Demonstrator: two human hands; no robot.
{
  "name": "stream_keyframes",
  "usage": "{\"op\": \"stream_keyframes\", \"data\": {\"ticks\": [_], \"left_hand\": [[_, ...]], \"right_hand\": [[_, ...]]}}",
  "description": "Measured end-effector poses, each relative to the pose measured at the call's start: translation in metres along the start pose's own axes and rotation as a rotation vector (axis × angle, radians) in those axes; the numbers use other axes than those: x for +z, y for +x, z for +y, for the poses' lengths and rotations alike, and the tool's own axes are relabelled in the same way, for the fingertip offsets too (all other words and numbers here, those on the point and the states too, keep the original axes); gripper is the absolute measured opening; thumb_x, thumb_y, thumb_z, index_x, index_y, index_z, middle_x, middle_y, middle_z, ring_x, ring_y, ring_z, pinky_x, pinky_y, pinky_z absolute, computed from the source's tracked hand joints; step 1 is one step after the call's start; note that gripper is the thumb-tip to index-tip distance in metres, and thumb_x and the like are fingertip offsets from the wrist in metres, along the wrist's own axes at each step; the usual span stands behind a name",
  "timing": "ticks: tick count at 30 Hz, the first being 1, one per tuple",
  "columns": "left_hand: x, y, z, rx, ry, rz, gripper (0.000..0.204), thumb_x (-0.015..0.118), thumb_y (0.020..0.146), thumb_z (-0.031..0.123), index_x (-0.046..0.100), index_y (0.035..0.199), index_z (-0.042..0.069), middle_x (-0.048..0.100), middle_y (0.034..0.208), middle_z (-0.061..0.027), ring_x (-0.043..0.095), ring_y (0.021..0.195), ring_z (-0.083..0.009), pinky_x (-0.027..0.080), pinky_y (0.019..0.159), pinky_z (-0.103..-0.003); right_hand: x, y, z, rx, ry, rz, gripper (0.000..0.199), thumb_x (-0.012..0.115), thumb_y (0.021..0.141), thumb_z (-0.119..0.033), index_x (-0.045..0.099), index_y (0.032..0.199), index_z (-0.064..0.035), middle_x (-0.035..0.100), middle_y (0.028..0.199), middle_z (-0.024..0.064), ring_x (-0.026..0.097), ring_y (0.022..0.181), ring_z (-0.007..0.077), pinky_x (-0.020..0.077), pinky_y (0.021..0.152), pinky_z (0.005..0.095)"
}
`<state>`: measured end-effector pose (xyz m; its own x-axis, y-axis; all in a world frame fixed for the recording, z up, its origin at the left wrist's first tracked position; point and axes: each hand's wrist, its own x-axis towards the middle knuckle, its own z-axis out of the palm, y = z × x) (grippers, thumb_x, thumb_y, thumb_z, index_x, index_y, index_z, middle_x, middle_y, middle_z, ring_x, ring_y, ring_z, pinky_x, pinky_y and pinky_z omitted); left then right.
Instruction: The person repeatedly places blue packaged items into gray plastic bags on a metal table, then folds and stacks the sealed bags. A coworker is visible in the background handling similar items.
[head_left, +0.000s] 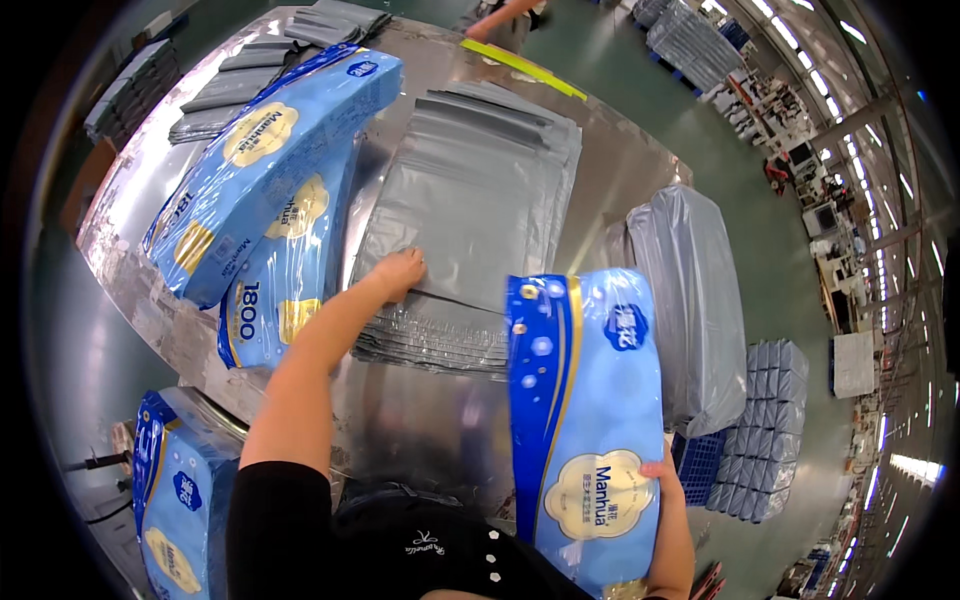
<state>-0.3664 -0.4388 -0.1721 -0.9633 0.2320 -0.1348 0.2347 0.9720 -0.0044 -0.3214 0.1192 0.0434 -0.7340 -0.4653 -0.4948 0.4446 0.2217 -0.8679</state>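
Note:
A pile of flat grey plastic mailing bags (480, 200) lies on the metal table before me. My left hand (400, 272) rests at the near left of the pile, its fingers curled and closed at the edge of the top bag. On my right, a long blue plastic-wrapped pack of tissue paper (590, 400) stands on end close to my body. My right hand (665, 480) grips this pack by its right side; the thumb shows on the front, the other fingers are hidden behind it.
Two similar blue packs (275, 165) lie overlapping on the table's left, and another pack (180, 500) is at the lower left. A filled grey bag (690, 310) sits at the right edge, near a blue crate (697, 465) and stacked grey parcels (762, 430). Someone's arm (500, 18) shows beyond the table.

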Motion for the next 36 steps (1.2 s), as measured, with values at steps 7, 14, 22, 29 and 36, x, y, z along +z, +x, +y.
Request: {"op": "stream_keyframes", "data": {"ticks": [7,14,22,29,36], "left_hand": [[-0.064,0.005,-0.033,-0.107,-0.103,0.211,0.017,0.057,0.083,0.022,0.051,0.091,0.008,0.065,0.072,-0.0144,0.065,0.065,-0.0351,0.051,0.057,-0.047],[-0.06,-0.023,-0.064,-0.104,-0.082,0.189,0.017,0.058,0.083,0.017,0.049,0.093,0.006,0.061,0.078,-0.0138,0.064,0.071,-0.0346,0.05,0.062,-0.046],[-0.041,0.074,-0.038,-0.366,-0.567,0.717,0.013,0.053,0.085,0.008,0.045,0.093,0.002,0.058,0.084,-0.0257,0.055,0.082,-0.0478,0.042,0.068,-0.055],[-0.045,0.094,-0.085,-0.503,-0.762,0.663,0.013,0.053,0.085,0.009,0.046,0.087,-0.001,0.057,0.08,-0.0297,0.053,0.082,-0.0503,0.041,0.068,-0.053],[-0.026,0.106,-0.108,-0.464,-0.872,0.665,0.016,0.054,0.088,0.014,0.05,0.094,0.0,0.058,0.083,-0.0294,0.053,0.086,-0.0496,0.043,0.07,-0.048]], "right_hand": [[0.105,0.133,0.041,0.344,-0.024,-0.529,0.086,0.067,0.066,-0.023,0.035,0.142,0.0004,0.059,0.117,0.0145,0.057,0.108,0.0249,0.0422,0.097,0.0338],[0.113,0.178,0.03,0.296,0.048,-0.478,0.082,0.066,0.068,-0.024,0.036,0.141,-0.0004,0.059,0.116,0.0142,0.057,0.108,0.0251,0.0425,0.097,0.0338],[0.08,0.311,0.067,0.008,0.071,0.047,0.078,0.064,0.071,-0.025,0.038,0.14,-0.0012,0.059,0.116,0.0137,0.057,0.108,0.0253,0.0428,0.096,0.0337],[0.117,0.395,-0.012,-0.453,-0.564,0.294,0.045,0.057,0.09,-0.034,0.055,0.125,-0.0052,0.061,0.116,0.0194,0.057,0.11,0.0344,0.0452,0.089,0.0399],[0.108,0.558,-0.034,-0.354,-0.627,0.311,0.034,0.065,0.085,-0.018,0.064,0.115,-0.0026,0.065,0.108,0.0175,0.067,0.075,0.0194,0.0502,0.067,0.0299]]}}
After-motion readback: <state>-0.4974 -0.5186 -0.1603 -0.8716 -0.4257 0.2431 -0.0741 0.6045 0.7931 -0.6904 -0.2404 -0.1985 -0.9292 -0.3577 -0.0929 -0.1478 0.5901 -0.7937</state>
